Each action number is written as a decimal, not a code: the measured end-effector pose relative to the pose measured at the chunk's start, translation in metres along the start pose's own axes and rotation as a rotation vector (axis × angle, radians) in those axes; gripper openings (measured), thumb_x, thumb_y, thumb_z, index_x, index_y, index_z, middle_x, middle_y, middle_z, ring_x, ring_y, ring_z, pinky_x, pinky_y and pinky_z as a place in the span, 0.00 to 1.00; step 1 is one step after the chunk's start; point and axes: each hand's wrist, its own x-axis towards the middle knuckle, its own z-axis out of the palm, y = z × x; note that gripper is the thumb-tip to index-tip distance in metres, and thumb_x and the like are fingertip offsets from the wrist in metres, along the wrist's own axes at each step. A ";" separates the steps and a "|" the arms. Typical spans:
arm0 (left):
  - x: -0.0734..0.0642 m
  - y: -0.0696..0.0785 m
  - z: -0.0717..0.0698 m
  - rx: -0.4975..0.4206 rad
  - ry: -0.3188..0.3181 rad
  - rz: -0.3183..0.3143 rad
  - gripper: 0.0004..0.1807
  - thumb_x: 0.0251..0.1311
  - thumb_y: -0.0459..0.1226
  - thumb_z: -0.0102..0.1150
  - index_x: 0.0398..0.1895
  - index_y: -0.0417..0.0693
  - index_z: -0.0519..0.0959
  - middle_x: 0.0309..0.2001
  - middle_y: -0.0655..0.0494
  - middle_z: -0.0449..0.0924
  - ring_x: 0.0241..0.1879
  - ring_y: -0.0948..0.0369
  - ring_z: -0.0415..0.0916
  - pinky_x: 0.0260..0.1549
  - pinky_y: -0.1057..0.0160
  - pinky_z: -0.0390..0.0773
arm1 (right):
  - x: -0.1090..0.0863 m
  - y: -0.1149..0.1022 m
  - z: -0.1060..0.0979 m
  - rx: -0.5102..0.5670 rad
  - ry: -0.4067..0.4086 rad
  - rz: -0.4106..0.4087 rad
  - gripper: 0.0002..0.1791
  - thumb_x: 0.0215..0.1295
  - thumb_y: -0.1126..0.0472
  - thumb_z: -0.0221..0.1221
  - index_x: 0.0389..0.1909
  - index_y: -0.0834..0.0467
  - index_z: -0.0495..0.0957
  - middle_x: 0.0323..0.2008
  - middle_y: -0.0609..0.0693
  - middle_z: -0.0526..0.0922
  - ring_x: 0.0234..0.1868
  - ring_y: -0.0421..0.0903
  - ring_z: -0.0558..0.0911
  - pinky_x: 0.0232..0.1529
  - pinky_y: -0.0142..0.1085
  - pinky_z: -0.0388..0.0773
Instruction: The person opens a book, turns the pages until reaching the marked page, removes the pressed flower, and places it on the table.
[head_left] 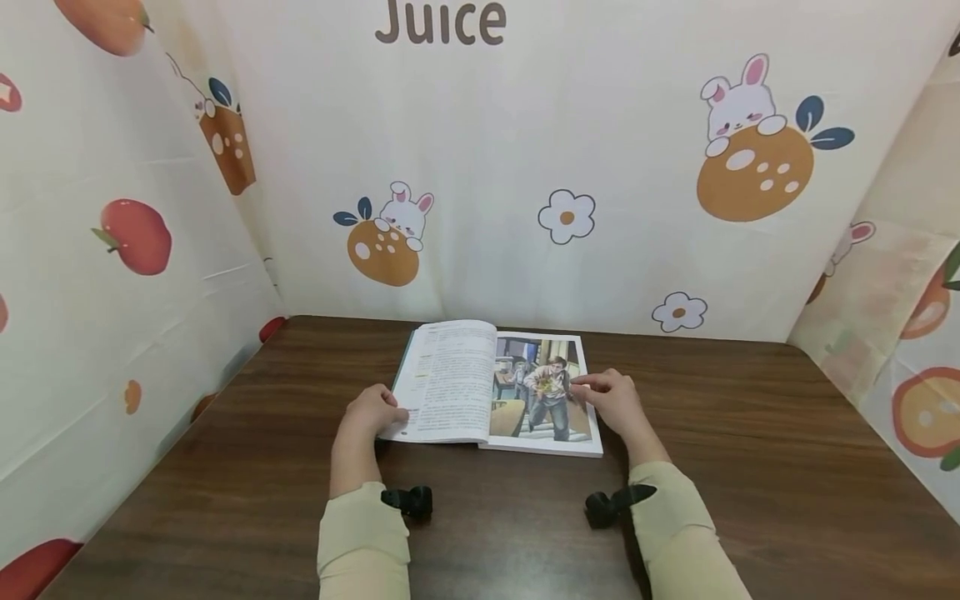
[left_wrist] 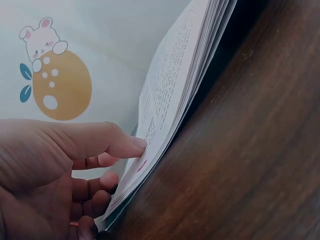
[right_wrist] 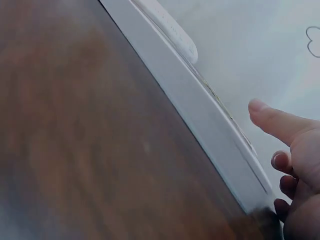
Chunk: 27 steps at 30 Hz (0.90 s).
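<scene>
An open book (head_left: 457, 383) lies on the brown table, with a page of text on the left and a colour picture page (head_left: 551, 392) on the right. At the lower left corner, my left hand (head_left: 372, 410) holds the book's edge. In the left wrist view its thumb (left_wrist: 127, 146) presses on the text page while the other fingers curl at the outer edge. My right hand (head_left: 611, 398) is by the right edge, its fingertips over the picture page in the head view. The right wrist view shows that thumb (right_wrist: 272, 117) extended above the thick page block (right_wrist: 200, 110), pinching nothing.
The wood-grain table (head_left: 225, 467) spreads to both sides and in front of the book. A printed cloth (head_left: 495, 167) hangs right behind the book, with more cloth at the left and right. Black straps with small cameras (head_left: 408, 502) sit on both wrists.
</scene>
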 end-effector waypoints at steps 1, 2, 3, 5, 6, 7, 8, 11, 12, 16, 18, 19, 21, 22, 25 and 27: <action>0.000 0.001 0.000 -0.004 -0.001 0.000 0.11 0.52 0.35 0.62 0.33 0.41 0.69 0.33 0.46 0.69 0.36 0.51 0.66 0.31 0.59 0.66 | 0.000 -0.001 0.001 -0.020 0.001 -0.002 0.15 0.57 0.52 0.63 0.40 0.56 0.84 0.31 0.51 0.71 0.39 0.50 0.62 0.36 0.41 0.56; -0.001 0.001 -0.001 -0.008 -0.001 -0.001 0.11 0.52 0.35 0.62 0.33 0.41 0.69 0.33 0.46 0.69 0.36 0.51 0.66 0.31 0.59 0.66 | 0.001 -0.001 0.002 -0.046 0.001 -0.007 0.15 0.56 0.51 0.63 0.40 0.55 0.84 0.31 0.50 0.70 0.38 0.50 0.62 0.36 0.43 0.55; -0.001 0.001 -0.001 -0.013 0.000 0.000 0.11 0.52 0.35 0.62 0.33 0.41 0.69 0.33 0.46 0.68 0.36 0.51 0.66 0.31 0.59 0.66 | 0.001 -0.001 0.002 -0.069 0.001 -0.012 0.15 0.56 0.50 0.63 0.40 0.54 0.85 0.30 0.50 0.70 0.38 0.50 0.62 0.36 0.43 0.54; -0.001 0.002 -0.001 -0.019 0.001 0.000 0.11 0.52 0.35 0.62 0.33 0.41 0.69 0.32 0.46 0.68 0.36 0.51 0.66 0.30 0.59 0.66 | 0.002 -0.003 0.004 -0.111 0.003 -0.025 0.15 0.55 0.48 0.64 0.39 0.53 0.85 0.30 0.49 0.70 0.38 0.50 0.62 0.38 0.45 0.52; -0.001 0.002 -0.002 -0.023 0.001 -0.002 0.11 0.52 0.35 0.62 0.33 0.42 0.69 0.32 0.46 0.68 0.36 0.51 0.66 0.30 0.59 0.66 | 0.002 -0.003 0.005 -0.126 0.005 -0.028 0.15 0.55 0.48 0.64 0.38 0.52 0.85 0.30 0.48 0.70 0.38 0.49 0.62 0.38 0.45 0.51; -0.001 0.002 -0.002 -0.023 0.000 -0.002 0.11 0.52 0.35 0.62 0.33 0.42 0.69 0.32 0.46 0.68 0.36 0.51 0.66 0.30 0.59 0.66 | 0.002 -0.004 0.005 -0.139 0.010 -0.030 0.14 0.55 0.48 0.64 0.37 0.52 0.86 0.30 0.48 0.70 0.37 0.49 0.62 0.39 0.46 0.51; 0.000 0.002 -0.002 -0.024 0.001 -0.003 0.11 0.52 0.35 0.62 0.33 0.42 0.69 0.32 0.46 0.68 0.36 0.51 0.66 0.30 0.59 0.66 | 0.002 -0.004 0.006 -0.151 0.016 -0.029 0.14 0.55 0.48 0.64 0.36 0.52 0.86 0.29 0.48 0.70 0.37 0.49 0.62 0.39 0.46 0.51; 0.001 0.001 -0.001 -0.014 0.001 -0.003 0.11 0.52 0.35 0.62 0.34 0.42 0.70 0.33 0.45 0.69 0.36 0.51 0.66 0.31 0.58 0.66 | 0.002 -0.006 0.008 -0.162 0.034 -0.021 0.12 0.55 0.50 0.64 0.34 0.53 0.86 0.28 0.48 0.70 0.37 0.49 0.62 0.39 0.46 0.50; 0.001 0.001 -0.001 -0.012 0.001 -0.003 0.11 0.52 0.35 0.62 0.34 0.42 0.70 0.33 0.45 0.69 0.36 0.51 0.66 0.31 0.58 0.66 | 0.001 -0.006 0.009 -0.164 0.038 -0.021 0.12 0.55 0.50 0.64 0.33 0.54 0.86 0.28 0.48 0.70 0.37 0.49 0.62 0.39 0.45 0.50; 0.001 0.001 0.000 -0.006 0.001 -0.002 0.11 0.52 0.36 0.62 0.34 0.42 0.70 0.33 0.45 0.69 0.36 0.51 0.66 0.31 0.58 0.66 | 0.000 -0.007 0.010 -0.173 0.055 -0.046 0.11 0.57 0.53 0.63 0.33 0.57 0.85 0.27 0.49 0.70 0.37 0.50 0.63 0.40 0.46 0.51; 0.001 0.002 0.000 -0.005 0.002 -0.002 0.11 0.52 0.36 0.62 0.34 0.42 0.70 0.33 0.46 0.69 0.36 0.51 0.66 0.31 0.58 0.66 | 0.000 -0.007 0.011 -0.181 0.064 -0.072 0.10 0.57 0.54 0.63 0.32 0.58 0.84 0.28 0.49 0.71 0.37 0.51 0.64 0.41 0.47 0.52; 0.001 0.002 0.000 -0.004 0.002 -0.002 0.11 0.52 0.36 0.62 0.33 0.42 0.70 0.33 0.46 0.69 0.36 0.51 0.67 0.31 0.58 0.66 | -0.001 -0.007 0.012 -0.184 0.069 -0.087 0.10 0.58 0.55 0.63 0.31 0.59 0.83 0.28 0.49 0.72 0.37 0.51 0.65 0.41 0.48 0.52; 0.001 0.002 0.000 0.001 0.002 -0.002 0.11 0.52 0.36 0.62 0.33 0.42 0.70 0.33 0.46 0.69 0.36 0.51 0.67 0.31 0.58 0.66 | -0.001 -0.007 0.013 -0.188 0.073 -0.107 0.09 0.58 0.56 0.62 0.30 0.58 0.83 0.28 0.50 0.72 0.37 0.51 0.65 0.41 0.49 0.53; 0.001 0.002 0.000 0.002 0.002 -0.002 0.11 0.52 0.36 0.62 0.33 0.42 0.70 0.33 0.46 0.69 0.36 0.51 0.67 0.31 0.58 0.66 | -0.001 -0.007 0.014 -0.195 0.073 -0.114 0.08 0.59 0.57 0.62 0.30 0.58 0.82 0.29 0.50 0.73 0.37 0.51 0.65 0.42 0.49 0.53; 0.000 0.002 0.000 0.006 0.003 -0.003 0.11 0.52 0.36 0.62 0.33 0.42 0.70 0.33 0.46 0.69 0.36 0.51 0.67 0.31 0.58 0.66 | 0.000 -0.007 0.016 -0.221 0.066 -0.122 0.07 0.60 0.57 0.60 0.29 0.57 0.81 0.30 0.50 0.73 0.37 0.51 0.65 0.41 0.49 0.54; 0.000 0.002 0.000 0.004 0.003 -0.005 0.11 0.52 0.36 0.62 0.33 0.42 0.70 0.33 0.46 0.69 0.36 0.51 0.67 0.31 0.58 0.66 | 0.000 -0.007 0.017 -0.231 0.051 -0.115 0.07 0.61 0.58 0.59 0.30 0.56 0.81 0.30 0.50 0.72 0.38 0.52 0.65 0.42 0.49 0.54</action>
